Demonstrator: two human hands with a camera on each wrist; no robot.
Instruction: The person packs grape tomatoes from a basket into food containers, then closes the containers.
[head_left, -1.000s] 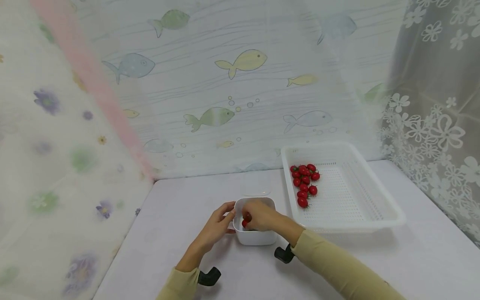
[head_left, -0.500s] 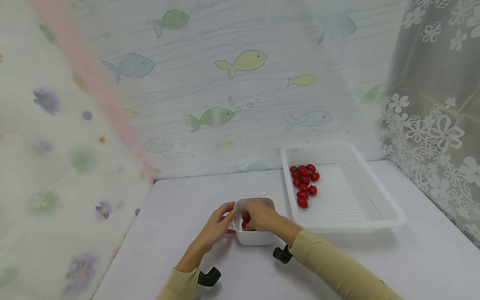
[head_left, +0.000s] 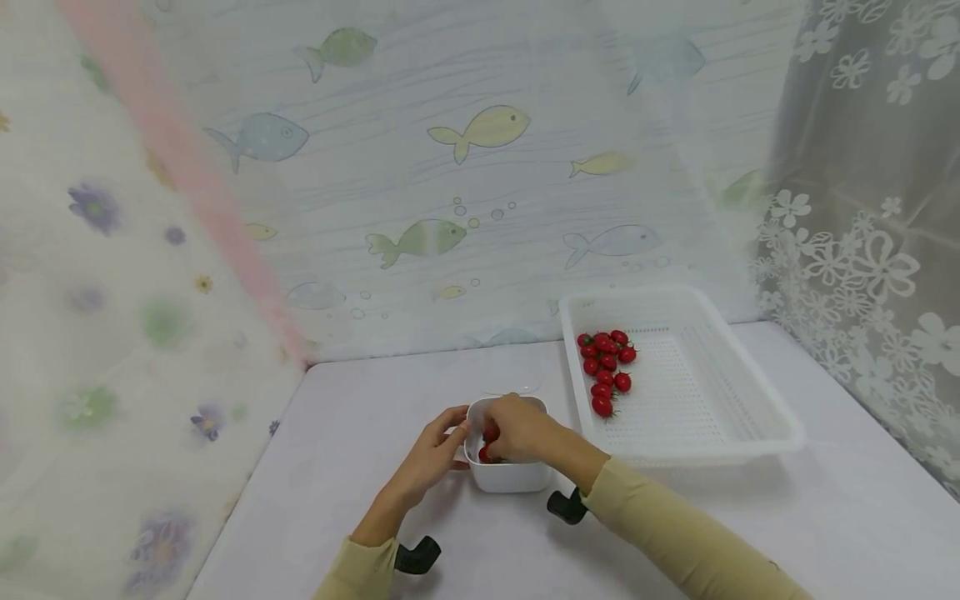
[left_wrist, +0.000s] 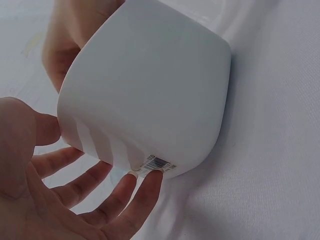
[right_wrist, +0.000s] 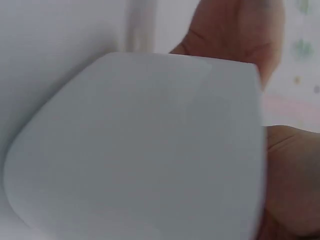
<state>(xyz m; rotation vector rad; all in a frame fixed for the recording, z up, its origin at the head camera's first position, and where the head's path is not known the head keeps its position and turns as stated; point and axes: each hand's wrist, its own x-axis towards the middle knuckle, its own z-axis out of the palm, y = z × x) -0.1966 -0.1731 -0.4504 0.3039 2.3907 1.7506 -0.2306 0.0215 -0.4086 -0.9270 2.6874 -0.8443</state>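
A small white square container (head_left: 512, 477) stands upright on the table. From its left side my left hand (head_left: 431, 457) steadies it, the thumb near the rim and loosely bent fingers (left_wrist: 117, 202) with tips on the outer wall by a barcode label (left_wrist: 159, 164). My right hand (head_left: 521, 429) reaches down inside the container, with its fingers curled at a red cherry tomato (head_left: 486, 455). Another cherry tomato (head_left: 491, 432) shows just above, between the bent fingers and the thumb. In the right wrist view the container wall (right_wrist: 145, 145) hides the fingertips and the tomatoes.
To the right stands a large white perforated basket (head_left: 750, 392), with several cherry tomatoes (head_left: 606, 362) gathered along its left side. A clear, thin-edged lid-like piece (head_left: 517, 389) lies behind the container. Patterned curtains (head_left: 450, 192) enclose the table's back and sides.
My right hand stays inside the container, its fingers shifting slightly, and more red shows between them now. The left hand and the container keep their places. The head view has tilted slightly.
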